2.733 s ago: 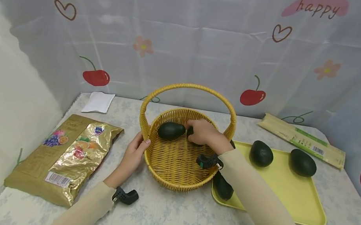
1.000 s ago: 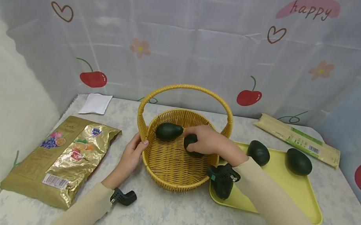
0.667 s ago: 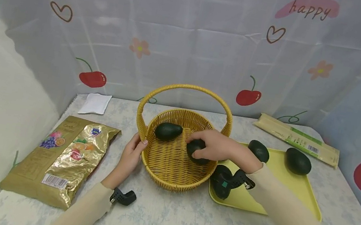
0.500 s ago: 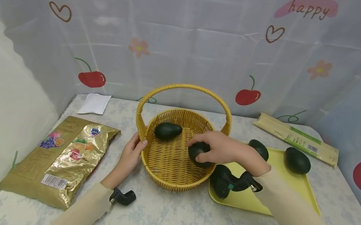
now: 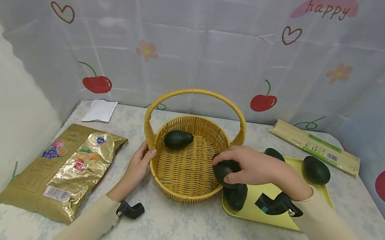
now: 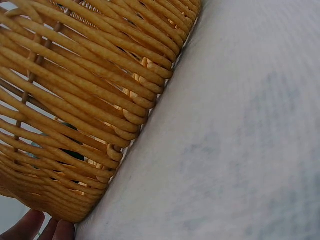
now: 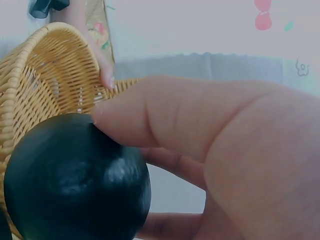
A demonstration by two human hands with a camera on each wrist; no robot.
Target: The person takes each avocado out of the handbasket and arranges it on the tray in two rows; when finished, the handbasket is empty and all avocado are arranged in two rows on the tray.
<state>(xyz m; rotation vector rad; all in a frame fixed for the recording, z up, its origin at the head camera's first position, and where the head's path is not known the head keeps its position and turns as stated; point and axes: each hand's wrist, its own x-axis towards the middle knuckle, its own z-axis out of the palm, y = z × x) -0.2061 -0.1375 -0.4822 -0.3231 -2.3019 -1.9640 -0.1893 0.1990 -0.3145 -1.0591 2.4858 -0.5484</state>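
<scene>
A yellow wicker basket with a tall arched handle stands mid-table, and one dark green avocado lies inside it at the back left. My left hand grips the basket's left side at the foot of the handle, thumb over the rim. Thumb and fingers of my right hand hold another avocado over the basket's right rim. Just below it, a further avocado lies on the left end of the yellow tray. In the left wrist view, fingertips touch the basket's woven wall.
Toward the tray's back are two avocados, one in full view and one partly behind the right hand. A long beige packet lies behind the tray. To the left are a gold candy bag and a small white packet.
My right hand has lifted the avocado from inside the basket and carried it rightward to the rim by the tray. The left hand has kept its grip on the basket.
</scene>
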